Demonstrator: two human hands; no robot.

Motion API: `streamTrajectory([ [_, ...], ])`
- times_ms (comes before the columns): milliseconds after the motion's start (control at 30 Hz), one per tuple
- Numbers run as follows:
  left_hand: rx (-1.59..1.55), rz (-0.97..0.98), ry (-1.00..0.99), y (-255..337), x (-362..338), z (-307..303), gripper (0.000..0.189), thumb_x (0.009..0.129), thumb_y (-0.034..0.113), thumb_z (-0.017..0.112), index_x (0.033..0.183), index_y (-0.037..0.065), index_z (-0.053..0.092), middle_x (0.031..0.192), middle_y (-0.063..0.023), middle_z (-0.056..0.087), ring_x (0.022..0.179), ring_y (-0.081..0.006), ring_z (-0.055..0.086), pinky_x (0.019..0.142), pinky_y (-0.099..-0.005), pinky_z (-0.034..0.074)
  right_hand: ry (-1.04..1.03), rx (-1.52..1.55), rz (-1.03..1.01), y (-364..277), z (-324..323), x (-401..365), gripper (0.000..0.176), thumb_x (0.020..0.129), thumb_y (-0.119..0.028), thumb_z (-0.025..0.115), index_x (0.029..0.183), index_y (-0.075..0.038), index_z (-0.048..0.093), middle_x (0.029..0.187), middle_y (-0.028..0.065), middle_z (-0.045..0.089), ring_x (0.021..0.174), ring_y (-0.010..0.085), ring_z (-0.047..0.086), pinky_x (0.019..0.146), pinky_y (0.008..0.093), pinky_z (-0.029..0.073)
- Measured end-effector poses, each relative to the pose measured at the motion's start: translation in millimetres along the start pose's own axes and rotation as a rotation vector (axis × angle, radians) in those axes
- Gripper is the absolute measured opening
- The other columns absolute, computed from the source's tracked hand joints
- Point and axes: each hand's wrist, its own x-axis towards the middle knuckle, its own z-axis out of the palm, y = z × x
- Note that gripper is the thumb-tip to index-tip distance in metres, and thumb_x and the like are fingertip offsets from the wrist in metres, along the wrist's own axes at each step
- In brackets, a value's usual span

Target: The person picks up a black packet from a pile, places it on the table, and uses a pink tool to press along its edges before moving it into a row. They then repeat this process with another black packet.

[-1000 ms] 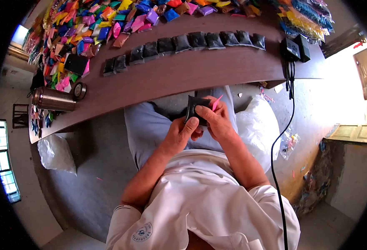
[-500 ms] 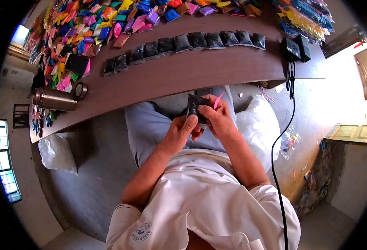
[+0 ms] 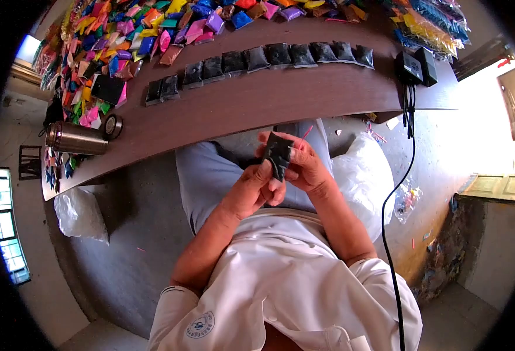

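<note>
A small black packet (image 3: 278,153), glossy and creased, is held above my lap between both hands. My left hand (image 3: 252,186) is closed on its lower left side, thumb pressed against the front. My right hand (image 3: 310,167) grips the packet's right edge, with fingers partly hidden behind it. A thin pink strip (image 3: 308,132) sticks up by the right hand's fingers. Beyond the hands, a row of similar black packets (image 3: 256,59) lies across the brown table (image 3: 228,111).
Many colourful packets (image 3: 146,47) are heaped at the table's back left. A metal flask (image 3: 76,138) lies by its cap (image 3: 113,126). Black boxes (image 3: 415,67) with a hanging cable (image 3: 389,216) sit at the right. White plastic bags (image 3: 362,181) flank my legs.
The black packet has turned more upright, its flat face now towards me. Both hands have shifted their fingers around it. The pink strip appears narrower, seen nearly edge-on.
</note>
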Motion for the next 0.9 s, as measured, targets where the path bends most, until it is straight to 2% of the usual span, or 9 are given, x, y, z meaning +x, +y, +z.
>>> streamTrajectory([
  [33, 0.048, -0.025, -0.005, -0.8, -1.1, 0.1, 0.046, 0.089, 0.055, 0.045, 0.073, 0.012, 0.046, 0.061, -0.0046, 0.05, 0.055, -0.0157, 0.045, 0.052, -0.0264, 0.037, -0.109, 0.01, 0.018, -1.6, -1.3, -0.3, 0.051, 0.08, -0.026, 0.068, 0.119, 0.002, 0.05, 0.103, 0.0133, 0.058, 0.06, 0.0047, 0.05, 0.046, 0.0129, 0.036],
  [67, 0.105, -0.029, -0.018, -2.8, -0.8, -1.6, 0.046, 0.089, 0.056, 0.044, 0.074, 0.012, 0.047, 0.063, -0.0046, 0.051, 0.055, -0.0159, 0.045, 0.053, -0.0261, 0.037, -0.109, 0.01, 0.019, 0.3, -3.7, -0.1, 0.051, 0.08, -0.026, 0.068, 0.119, 0.002, 0.05, 0.103, 0.0133, 0.058, 0.06, 0.0047, 0.05, 0.046, 0.0129, 0.036],
  [300, -0.006, 0.048, 0.088, -7.6, 0.9, -3.6, 0.051, 0.091, 0.054, 0.041, 0.071, 0.009, 0.05, 0.068, -0.0054, 0.053, 0.058, -0.0132, 0.047, 0.056, -0.0239, 0.039, 0.134, -0.167, -0.066, -12.5, 0.7, -2.9, 0.022, 0.082, -0.017, 0.066, 0.098, -0.006, 0.055, 0.073, -0.0023, 0.055, 0.045, 0.0011, 0.034, 0.037, 0.0165, 0.021],
  [367, 0.015, 0.103, 0.181, -4.9, -0.3, 0.3, 0.052, 0.092, 0.055, 0.039, 0.073, 0.008, 0.051, 0.07, -0.0048, 0.054, 0.059, -0.0127, 0.047, 0.056, -0.0246, 0.039, 0.126, -0.318, -0.052, -12.7, -8.7, -6.3, 0.02, 0.085, -0.011, 0.063, 0.1, 0.0, 0.055, 0.082, 0.0023, 0.06, 0.073, 0.0112, 0.059, 0.06, 0.0223, 0.047],
  [500, 0.164, 0.173, 0.116, -5.4, 0.6, -3.4, 0.045, 0.093, 0.048, 0.044, 0.076, 0.007, 0.052, 0.069, -0.0022, 0.053, 0.059, -0.0103, 0.046, 0.055, -0.0241, 0.038, 0.285, -0.46, -0.171, -0.9, 13.1, -2.4, 0.019, 0.085, -0.012, 0.064, 0.097, 0.0, 0.054, 0.076, 0.0012, 0.058, 0.064, 0.0104, 0.058, 0.052, 0.0224, 0.047],
  [567, 0.547, 0.163, 0.191, -0.5, 1.2, 3.1, 0.037, 0.093, 0.038, 0.051, 0.075, 0.006, 0.054, 0.068, 0.0002, 0.052, 0.06, -0.0075, 0.045, 0.055, -0.0226, 0.037, 0.35, -0.467, -0.21, 4.9, 13.3, -1.5, 0.019, 0.086, -0.012, 0.064, 0.093, 0.0, 0.052, 0.074, 0.0038, 0.059, 0.054, 0.0119, 0.057, 0.043, 0.0247, 0.047],
  [600, 0.473, 0.167, 0.188, -3.2, 1.9, 1.2, 0.031, 0.093, 0.031, 0.054, 0.075, 0.006, 0.053, 0.067, 0.0016, 0.051, 0.06, -0.0057, 0.044, 0.054, -0.0215, 0.036, 0.35, -0.467, -0.21, 3.3, 16.3, -2.2, 0.019, 0.086, -0.012, 0.064, 0.093, 0.0, 0.052, 0.074, 0.0038, 0.059, 0.054, 0.0119, 0.057, 0.043, 0.0247, 0.047],
  [833, 0.472, 0.203, 0.292, -6.2, 4.1, -4.7, 0.033, 0.094, 0.032, 0.052, 0.075, 0.005, 0.054, 0.067, 0.001, 0.052, 0.061, -0.0063, 0.045, 0.054, -0.021, 0.037, 0.238, -0.471, -0.08, 7.4, 6.3, -2.0, 0.015, 0.087, -0.01, 0.06, 0.089, 0.0, 0.05, 0.066, 0.0087, 0.058, 0.048, 0.0167, 0.057, 0.037, 0.0285, 0.048],
  [900, 0.542, 0.138, 0.285, -3.5, 4.0, -1.8, 0.044, 0.094, 0.041, 0.048, 0.071, 0.004, 0.054, 0.067, -0.0025, 0.054, 0.061, -0.0107, 0.048, 0.056, -0.025, 0.039, 0.246, -0.445, -0.081, 8.6, 6.1, -1.4, 0.013, 0.087, -0.009, 0.059, 0.089, 0.0, 0.05, 0.065, 0.0089, 0.057, 0.048, 0.0169, 0.057, 0.038, 0.0285, 0.048],
])
